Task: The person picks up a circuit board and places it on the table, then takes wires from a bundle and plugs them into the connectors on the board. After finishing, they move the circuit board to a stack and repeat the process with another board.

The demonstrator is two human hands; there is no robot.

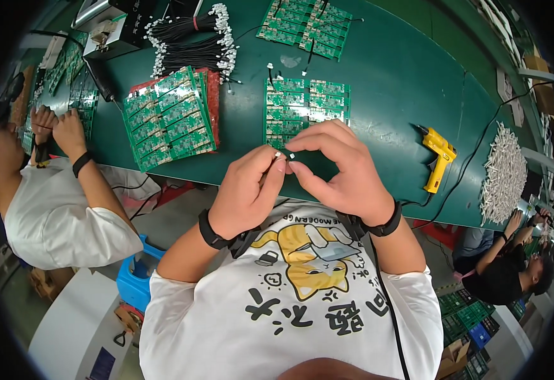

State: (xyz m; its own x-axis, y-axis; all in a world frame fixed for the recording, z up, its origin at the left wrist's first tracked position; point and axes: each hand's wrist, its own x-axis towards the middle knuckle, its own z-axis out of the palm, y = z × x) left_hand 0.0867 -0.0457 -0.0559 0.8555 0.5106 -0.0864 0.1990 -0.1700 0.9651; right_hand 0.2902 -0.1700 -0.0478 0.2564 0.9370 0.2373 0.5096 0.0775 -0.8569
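Just in front of my chest, at the near edge of the green table, both my hands meet over a short black cable (289, 160) with small white connectors. My left hand (250, 187) is closed, pinching the cable between thumb and forefinger; one white connector (278, 155) shows at its fingertips. My right hand (346, 168) curls in from the other side, with another white connector (292, 156) between its thumb and index fingertip. Right behind my fingers lies a panel of green circuit boards (286, 101), partly hidden by my hands.
A yellow glue gun (440, 158) lies to the right, near a heap of small white sticks (505, 174). At left are stacked board panels (166, 120) on red wrap and a cable bundle (191, 41). Another panel (305, 25) lies farther back. People work on both sides.
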